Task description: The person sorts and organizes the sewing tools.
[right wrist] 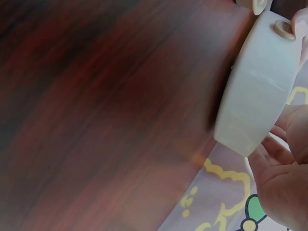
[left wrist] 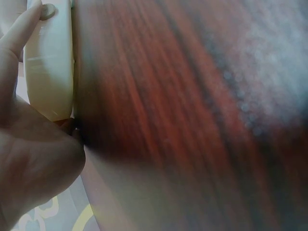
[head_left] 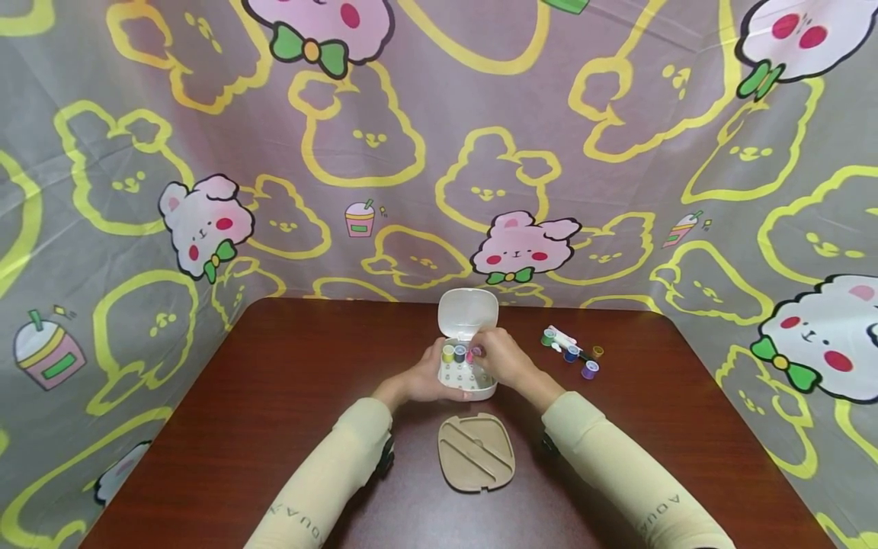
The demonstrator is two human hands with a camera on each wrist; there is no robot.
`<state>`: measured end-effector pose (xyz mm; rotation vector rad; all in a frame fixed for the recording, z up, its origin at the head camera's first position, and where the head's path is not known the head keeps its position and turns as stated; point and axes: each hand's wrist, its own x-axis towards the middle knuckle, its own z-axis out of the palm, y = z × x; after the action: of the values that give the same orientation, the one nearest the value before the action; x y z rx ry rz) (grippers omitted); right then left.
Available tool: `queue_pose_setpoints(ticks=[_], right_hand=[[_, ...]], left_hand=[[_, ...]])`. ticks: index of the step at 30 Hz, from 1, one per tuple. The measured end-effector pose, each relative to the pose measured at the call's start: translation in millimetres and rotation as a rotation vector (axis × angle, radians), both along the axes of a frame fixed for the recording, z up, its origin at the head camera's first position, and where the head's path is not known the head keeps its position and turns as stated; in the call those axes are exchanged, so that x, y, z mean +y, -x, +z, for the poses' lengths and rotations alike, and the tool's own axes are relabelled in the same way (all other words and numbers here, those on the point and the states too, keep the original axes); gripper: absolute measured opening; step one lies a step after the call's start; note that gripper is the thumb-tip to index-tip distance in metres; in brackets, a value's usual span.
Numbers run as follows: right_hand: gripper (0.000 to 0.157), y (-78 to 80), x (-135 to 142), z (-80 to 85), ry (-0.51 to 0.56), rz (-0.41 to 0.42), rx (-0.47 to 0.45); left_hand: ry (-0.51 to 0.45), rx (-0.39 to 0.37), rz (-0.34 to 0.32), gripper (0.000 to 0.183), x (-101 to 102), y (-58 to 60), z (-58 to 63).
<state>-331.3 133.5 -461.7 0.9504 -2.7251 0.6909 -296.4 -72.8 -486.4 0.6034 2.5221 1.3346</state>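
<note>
A white sewing box [head_left: 484,395] stands on the table with its lid [head_left: 468,311] raised at the back. My left hand [head_left: 427,377] grips its left side, the thumb along the front wall near a tan button [left wrist: 47,11]. Inside, a yellow thread spool [head_left: 449,354] and a dark blue-grey spool [head_left: 460,353] stand in the back row above rows of small pegs. My right hand [head_left: 506,360] reaches over the box's right side and pinches a pink-purple thread spool [head_left: 475,352] beside them. The fingers partly hide that spool, so whether it touches a peg cannot be told.
A tan tray insert [head_left: 476,453] with slanted ridges lies in front of the box. To the right are a green spool [head_left: 548,337], a blue spool [head_left: 571,354], a purple spool [head_left: 590,370], a small brownish spool [head_left: 598,351] and a white item [head_left: 562,336]. Patterned cloth hangs behind.
</note>
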Motion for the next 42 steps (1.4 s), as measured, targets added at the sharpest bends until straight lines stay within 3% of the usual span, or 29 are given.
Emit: queue_pose_setpoints(ticks=[11,25,29,42], right_hand=[[0.015,-1.2,-0.1,-0.7,-0.010,0.000,0.020],[0.016,-1.9,-3.6,-1.1,-0.036,-0.023,0.030],[0.017,-2.4,-3.4,-2.1,-0.036,-0.019,0.040],[0.015,-2.4,-4.2,1.4,-0.043,-0.020,0.049]], left_hand=[[-0.013,-0.031,0.005,0.109,1.2,-1.9,3.6],[-0.012,-0.005,0.000,0.106,1.0,-3.0,3.1],[-0.006,0.010,0.001,0.107,0.6,2.5,-5.4],[0.040,0.001,0.008,0.110,0.3,1.4,-4.9]])
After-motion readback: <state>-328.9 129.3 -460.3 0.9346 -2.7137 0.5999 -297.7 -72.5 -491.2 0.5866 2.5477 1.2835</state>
